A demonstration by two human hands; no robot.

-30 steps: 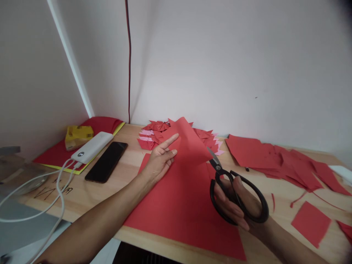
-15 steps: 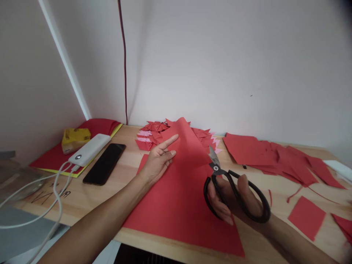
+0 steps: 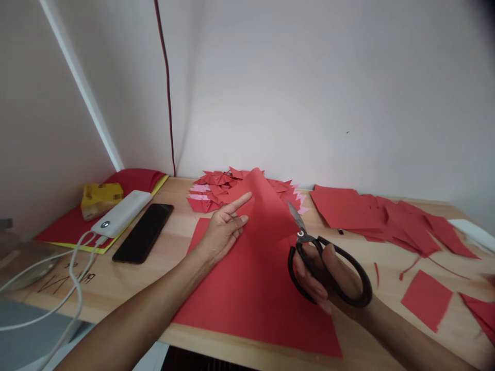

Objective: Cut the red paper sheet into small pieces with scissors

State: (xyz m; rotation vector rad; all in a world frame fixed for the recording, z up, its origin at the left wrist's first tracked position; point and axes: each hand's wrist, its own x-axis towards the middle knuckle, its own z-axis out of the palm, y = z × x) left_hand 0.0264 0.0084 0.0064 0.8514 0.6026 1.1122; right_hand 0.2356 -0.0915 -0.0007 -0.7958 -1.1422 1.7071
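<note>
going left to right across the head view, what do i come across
Yellow packet, phone, left hand, scissors, small red paper square

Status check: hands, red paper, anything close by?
Left hand on raised red paper. Right hand gripping scissors, blades close to paper's right edge. Larger red sheet below.

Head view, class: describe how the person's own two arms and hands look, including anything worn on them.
The left hand and right hand are ungloved. The left forearm and right forearm are bare, with no sleeve, watch or bracelet visible. No ring shows on the left; the right is partly covered, so rings cannot be ruled out.
</note>
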